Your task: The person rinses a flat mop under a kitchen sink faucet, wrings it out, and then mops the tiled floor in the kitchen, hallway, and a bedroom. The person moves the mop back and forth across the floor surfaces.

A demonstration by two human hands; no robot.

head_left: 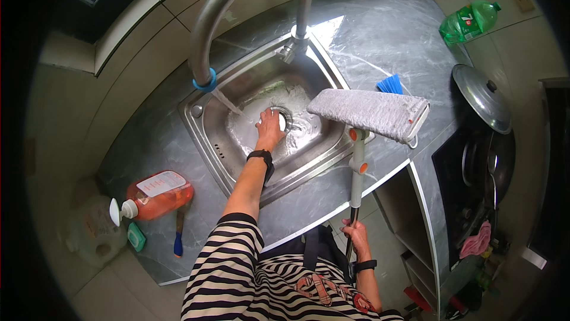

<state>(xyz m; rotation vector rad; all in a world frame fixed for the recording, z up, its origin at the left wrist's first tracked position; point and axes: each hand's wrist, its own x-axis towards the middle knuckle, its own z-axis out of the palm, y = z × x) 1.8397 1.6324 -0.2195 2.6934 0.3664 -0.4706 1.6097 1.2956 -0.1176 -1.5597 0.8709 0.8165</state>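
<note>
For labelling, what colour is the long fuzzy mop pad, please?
Light grey mop pad; see head view.

1 white glare patch (328,29) on the countertop (386,30), black fisheye rim

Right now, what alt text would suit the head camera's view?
A person's left hand reaches into a steel sink where a faucet runs; the right hand holds a grey-padded flat mop. A reddish pump bottle is at left.

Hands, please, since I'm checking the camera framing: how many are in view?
2: the left hand reaches down into the sink, and the right hand grips the mop handle below the counter's front edge.
</note>
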